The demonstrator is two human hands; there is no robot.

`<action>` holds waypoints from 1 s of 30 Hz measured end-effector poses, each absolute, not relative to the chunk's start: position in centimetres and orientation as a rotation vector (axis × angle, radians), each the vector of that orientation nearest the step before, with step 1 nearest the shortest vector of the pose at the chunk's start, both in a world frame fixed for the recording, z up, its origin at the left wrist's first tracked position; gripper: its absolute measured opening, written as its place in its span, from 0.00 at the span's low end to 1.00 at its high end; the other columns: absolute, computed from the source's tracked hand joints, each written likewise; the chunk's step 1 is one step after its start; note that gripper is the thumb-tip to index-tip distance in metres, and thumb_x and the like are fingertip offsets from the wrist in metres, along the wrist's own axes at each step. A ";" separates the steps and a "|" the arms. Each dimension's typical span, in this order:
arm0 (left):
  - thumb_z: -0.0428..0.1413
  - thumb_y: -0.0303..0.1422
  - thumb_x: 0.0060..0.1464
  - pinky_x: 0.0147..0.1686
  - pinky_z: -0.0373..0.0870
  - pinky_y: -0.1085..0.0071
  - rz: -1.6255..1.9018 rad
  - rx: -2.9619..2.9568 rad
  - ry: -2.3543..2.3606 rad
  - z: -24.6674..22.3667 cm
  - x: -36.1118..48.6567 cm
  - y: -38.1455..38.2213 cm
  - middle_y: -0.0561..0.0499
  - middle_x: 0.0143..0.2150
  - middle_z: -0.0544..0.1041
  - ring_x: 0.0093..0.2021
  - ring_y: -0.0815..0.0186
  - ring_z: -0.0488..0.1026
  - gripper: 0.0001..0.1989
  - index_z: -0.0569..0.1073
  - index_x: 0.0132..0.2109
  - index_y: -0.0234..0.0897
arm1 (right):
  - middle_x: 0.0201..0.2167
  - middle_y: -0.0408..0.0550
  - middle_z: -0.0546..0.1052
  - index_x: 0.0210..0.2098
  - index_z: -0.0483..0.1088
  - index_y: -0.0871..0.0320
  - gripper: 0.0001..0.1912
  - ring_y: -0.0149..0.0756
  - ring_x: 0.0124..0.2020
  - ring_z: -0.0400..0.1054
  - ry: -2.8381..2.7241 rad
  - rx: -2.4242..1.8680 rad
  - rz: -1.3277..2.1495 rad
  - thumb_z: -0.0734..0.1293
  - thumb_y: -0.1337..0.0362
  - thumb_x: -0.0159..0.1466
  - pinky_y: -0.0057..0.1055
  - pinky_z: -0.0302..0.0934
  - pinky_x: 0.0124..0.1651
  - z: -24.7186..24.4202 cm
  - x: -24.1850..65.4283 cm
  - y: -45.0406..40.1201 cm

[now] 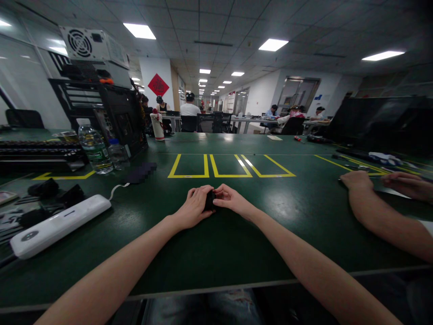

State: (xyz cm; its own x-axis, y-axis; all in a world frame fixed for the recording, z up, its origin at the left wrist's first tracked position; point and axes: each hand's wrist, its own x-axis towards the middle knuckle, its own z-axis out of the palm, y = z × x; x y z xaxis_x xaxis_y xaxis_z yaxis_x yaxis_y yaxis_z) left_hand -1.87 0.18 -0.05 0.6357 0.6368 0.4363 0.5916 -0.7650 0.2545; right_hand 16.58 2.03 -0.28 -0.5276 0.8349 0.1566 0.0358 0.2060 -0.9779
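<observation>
Looking forward and down in the head view, the camera shows a small, dark black, compact object (210, 201) at the centre of the dial, between two bare hands, low over the dark green, smooth-topped worktop (257, 253). Whether its underside touches that surface is hidden. At its 9 o'clock, the left hand (192, 208) wraps over it, fingers bent and gripping, thumb along the near side. At its 3 o'clock, the right hand (233, 200) has thumb and fingers closed on the edge.

Judging by its size within the hands, it should be light; the squared outline suggests a stiff shell, probably plastic, that won't give under a pinch. Its finish is too dark to tell slippery from matte, and fragility can't be read either. The side faces at 9 and 3 o'clock look the soundest places to take hold, with moderate pressure.

Away at 12 o'clock lie yellow tape outlines (231, 175); towards 9, a long white plastic power strip (64, 225); around 10, a clear plastic water bottle (95, 151). A co-worker's bare forearm (375, 212) reaches in at 3.
</observation>
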 end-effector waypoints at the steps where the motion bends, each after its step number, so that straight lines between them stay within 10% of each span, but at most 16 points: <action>1: 0.51 0.34 0.50 0.52 0.49 0.56 0.799 2.761 1.041 -0.1 -1.9 0.2 0.44 0.53 0.58 0.54 0.58 0.56 0.28 0.46 0.55 0.40 | 0.32 0.42 0.68 0.34 0.61 0.57 0.15 0.32 0.37 0.64 -1.748 -0.823 1.386 0.67 0.61 0.49 0.36 0.59 0.43 -0.3 16.5 2.1; 30: 0.52 0.33 0.49 0.50 0.53 0.55 0.828 2.747 1.082 0.0 -1.8 -0.1 0.44 0.52 0.58 0.53 0.56 0.56 0.27 0.48 0.54 0.40 | 0.35 0.43 0.66 0.34 0.60 0.57 0.18 0.33 0.39 0.64 -1.803 -0.766 1.382 0.70 0.64 0.46 0.36 0.60 0.43 -0.3 16.5 2.1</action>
State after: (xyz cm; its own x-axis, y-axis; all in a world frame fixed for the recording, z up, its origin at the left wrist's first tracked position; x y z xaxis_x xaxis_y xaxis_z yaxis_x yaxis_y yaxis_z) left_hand -1.79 -0.09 -0.03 0.6056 0.6516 0.4567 0.6109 -0.7485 0.2578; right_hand 16.46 2.10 -0.28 -0.5583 0.8076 0.1899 0.0263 0.2460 -0.9689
